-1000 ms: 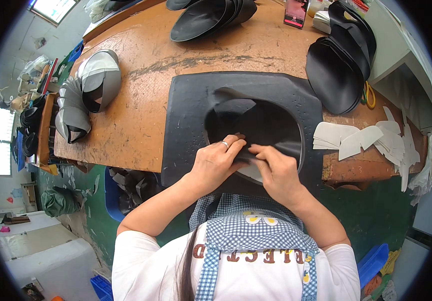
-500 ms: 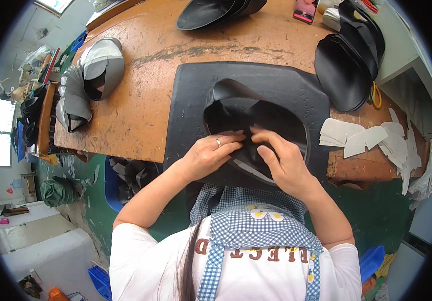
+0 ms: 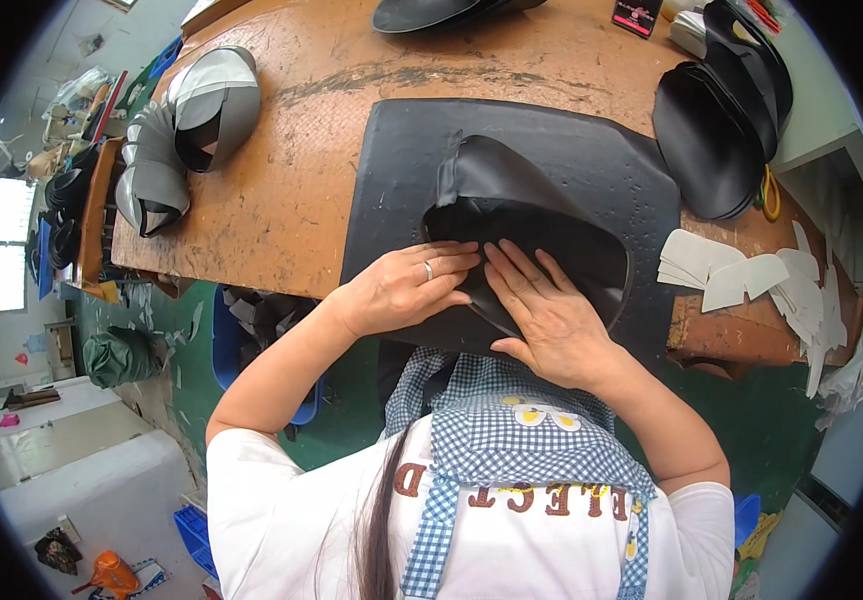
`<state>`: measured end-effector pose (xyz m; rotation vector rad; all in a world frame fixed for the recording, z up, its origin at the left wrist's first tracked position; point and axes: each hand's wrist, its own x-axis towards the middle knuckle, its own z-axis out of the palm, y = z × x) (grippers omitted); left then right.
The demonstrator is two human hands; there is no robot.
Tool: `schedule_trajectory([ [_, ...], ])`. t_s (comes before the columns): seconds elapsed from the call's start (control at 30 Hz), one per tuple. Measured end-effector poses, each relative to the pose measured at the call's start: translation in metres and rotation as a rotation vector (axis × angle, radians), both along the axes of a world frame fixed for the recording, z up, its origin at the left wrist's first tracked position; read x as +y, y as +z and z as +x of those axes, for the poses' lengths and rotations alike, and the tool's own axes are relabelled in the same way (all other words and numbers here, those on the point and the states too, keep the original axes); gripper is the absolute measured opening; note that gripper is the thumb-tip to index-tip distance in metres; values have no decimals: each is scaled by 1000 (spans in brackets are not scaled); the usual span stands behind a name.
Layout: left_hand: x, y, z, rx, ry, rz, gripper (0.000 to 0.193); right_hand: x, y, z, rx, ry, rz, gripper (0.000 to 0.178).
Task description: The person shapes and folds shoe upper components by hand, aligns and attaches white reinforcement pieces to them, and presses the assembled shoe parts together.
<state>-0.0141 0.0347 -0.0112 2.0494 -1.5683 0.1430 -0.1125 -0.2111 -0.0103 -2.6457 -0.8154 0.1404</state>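
A black leather shoe upper (image 3: pixel 541 190), curved into a loop, sits on a black mat (image 3: pixel 391 190) at the table's front edge. My right hand (image 3: pixel 551 325) lies flat on the upper's inner side near its front rim, fingers stretched and thumb out to the left. Beside it, my left hand (image 3: pixel 406 285), with a ring on one finger, rests on the upper's left front part. Its fingers are stretched toward the right hand's fingertips, and its thumb lies apart below them. The surface under both palms is hidden.
Stacked black uppers (image 3: pixel 706 145) and white cut pieces (image 3: pixel 726 265) lie to the right, near yellow-handled scissors (image 3: pixel 771 195). Nested grey uppers (image 3: pixel 213 100) stand at the left. More black pieces (image 3: pixel 431 12) are at the far edge. A blue bin (image 3: pixel 226 345) holds dark scraps below.
My right hand has gone from curled fingers to lying flat on the upper. The left hand stays at the upper's left front. The view has shifted slightly.
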Motion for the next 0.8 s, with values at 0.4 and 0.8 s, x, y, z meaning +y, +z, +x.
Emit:
schedule_trajectory([
  [0.4,-28,6,-13,132,422,-146,12,-2,-5,0,-107,241,8,58],
  [0.8,-122,56,39,-319,245,350,23,-19,2,-28,-566,-297,431,25],
])
